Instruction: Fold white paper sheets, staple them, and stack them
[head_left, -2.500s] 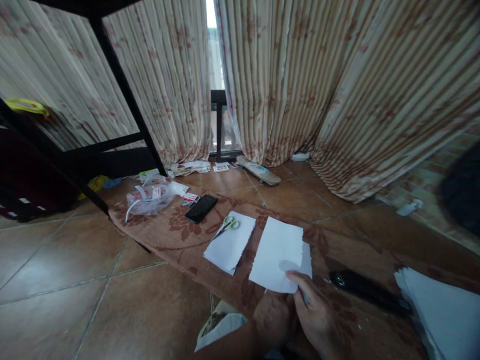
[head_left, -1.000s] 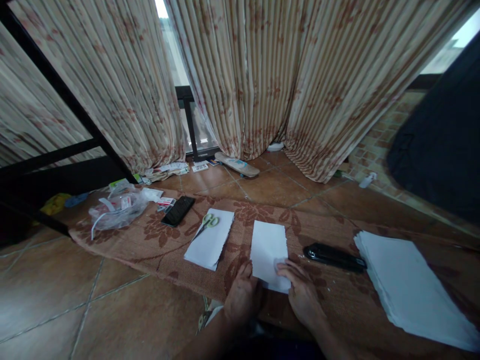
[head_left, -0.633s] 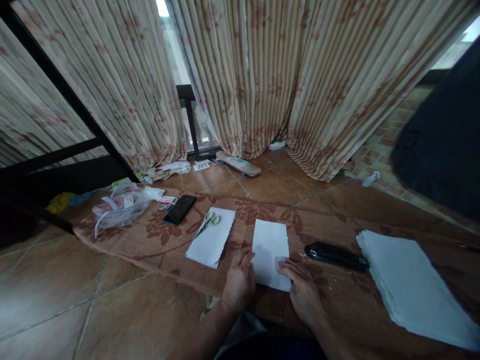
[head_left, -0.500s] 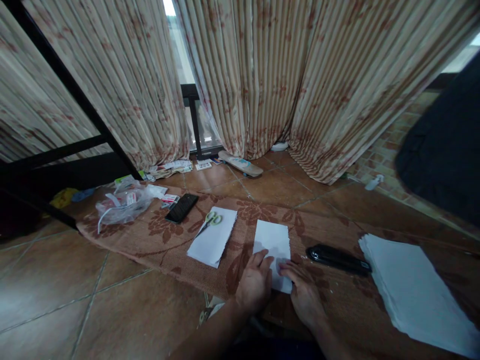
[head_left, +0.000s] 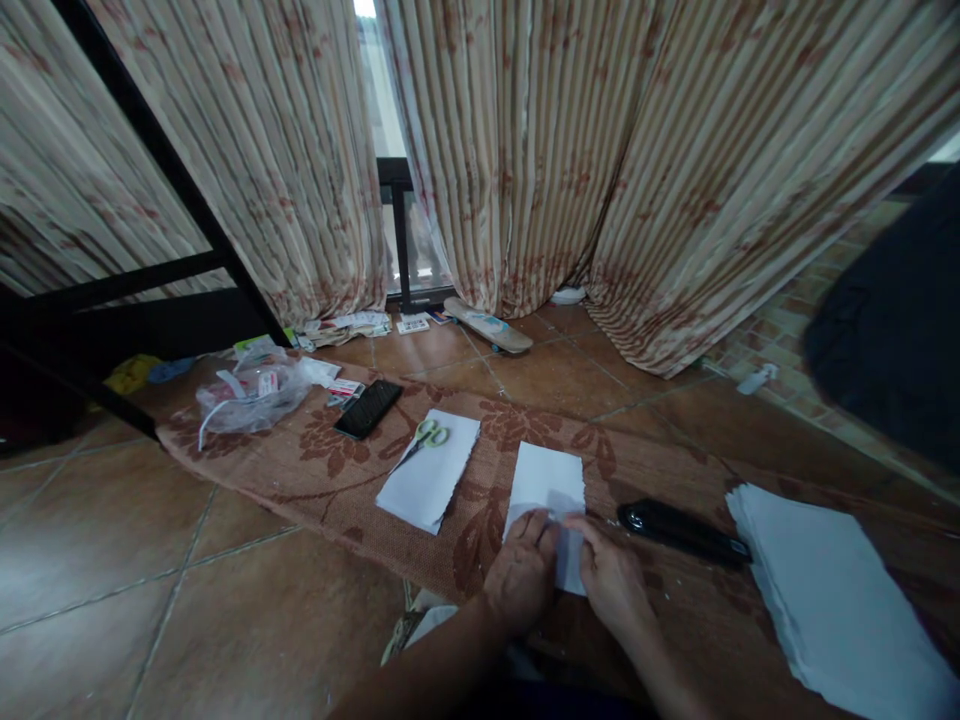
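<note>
A small white sheet of paper (head_left: 547, 468), perhaps a thin stack, lies on the brown patterned cloth in front of me. My left hand (head_left: 525, 568) is on its lower left part, with the fingers bent and close together. From the right, my right hand (head_left: 611, 575) grips the paper with thumb and fingers. Both sets of fingertips nearly meet over a pale, blurred bit of paper that looks raised. To the left, green-handled scissors (head_left: 430, 433) rest on another white paper stack (head_left: 431, 490). A black stapler (head_left: 682, 531) lies right of my right hand.
At the far right is a larger stack of white paper (head_left: 844, 580). Further left on the cloth (head_left: 300, 480) are a black phone (head_left: 367, 408), small packets and a clear plastic bag (head_left: 251, 395). Beyond it, a skateboard (head_left: 491, 328) stands on the tiled floor near striped curtains (head_left: 517, 150).
My hands have drawn closer together over the paper, and my left fingers, spread before, are now bent together. The whole view has shifted slightly.
</note>
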